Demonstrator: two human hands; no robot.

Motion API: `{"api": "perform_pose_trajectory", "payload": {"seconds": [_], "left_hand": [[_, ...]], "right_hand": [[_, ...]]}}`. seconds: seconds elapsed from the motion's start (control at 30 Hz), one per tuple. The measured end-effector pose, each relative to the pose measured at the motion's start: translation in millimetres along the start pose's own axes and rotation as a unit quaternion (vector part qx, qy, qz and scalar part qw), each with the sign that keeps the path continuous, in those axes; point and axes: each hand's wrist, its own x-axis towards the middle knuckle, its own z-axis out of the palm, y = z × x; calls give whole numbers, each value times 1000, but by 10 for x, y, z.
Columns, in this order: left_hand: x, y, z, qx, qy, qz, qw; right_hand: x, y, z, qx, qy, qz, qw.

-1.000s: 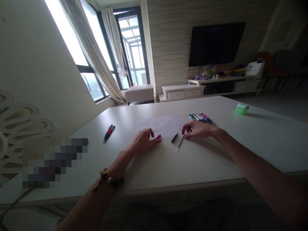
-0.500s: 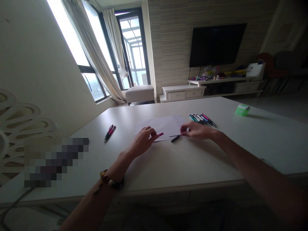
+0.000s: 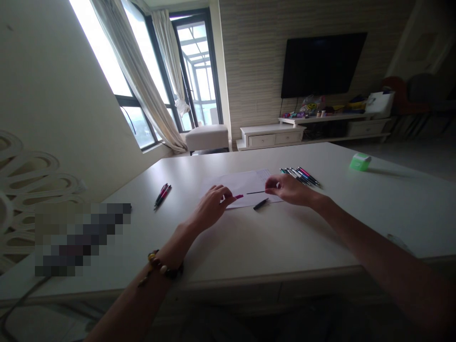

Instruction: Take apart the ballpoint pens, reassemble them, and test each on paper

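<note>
My left hand (image 3: 213,205) is closed on a pink pen barrel (image 3: 239,196), whose end sticks out toward the right. In my right hand (image 3: 285,189) a thin dark pen refill (image 3: 255,192) is pinched, its tip pointing left at the barrel with a small gap between them. Beneath the refill a short black pen part (image 3: 261,204) lies at the near edge of a white sheet of paper (image 3: 242,182). Both hands are over or beside that sheet, and the fingers partly hide what they hold.
Several pens (image 3: 301,175) lie in a group just beyond my right hand. More pens (image 3: 163,196) rest on the left of the white table (image 3: 228,251). A green box (image 3: 360,162) stands at the right, and a blurred-out object (image 3: 85,240) lies at the left edge.
My right hand has risen slightly and moved a little left, lifting the refill away from the black part and level with the pink barrel. My left hand has barely moved.
</note>
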Motion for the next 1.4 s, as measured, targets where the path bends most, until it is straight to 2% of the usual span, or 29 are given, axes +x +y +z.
{"api": "perform_pose_trajectory", "payload": {"seconds": [0.17,0.33,0.57,0.77,0.97,1.07,1.13,1.2,1.3,1.4], "left_hand": [[6,6,-13,-1,4,0,1000],[4,25,-14,-7,-2,-5,1000],[-17,114,-7,-31,-11,-24,999],[-38,163,34,-78,-23,23,996],[-47,259,32,-48,-33,48,997],[-39,250,18,-36,-30,38,998],[-25,220,2,-40,1,19,999],[-10,186,-17,-46,41,-5,998],[5,144,-36,-42,73,-32,996],[7,119,-33,-44,70,-32,996]], "right_hand": [[-2,23,-18,-14,23,1,1000],[-8,1,-2,-4,13,-8,1000],[-34,-212,187,7,50,-73,996],[-55,-309,340,50,83,-115,989],[-65,-402,399,45,128,-122,983],[-51,-419,352,41,110,-134,984],[-40,-376,255,31,93,-126,987],[-38,-288,121,4,80,-86,993],[-57,-132,-58,-28,-8,2,1000],[-81,-47,-106,-28,-100,37,994]]}}
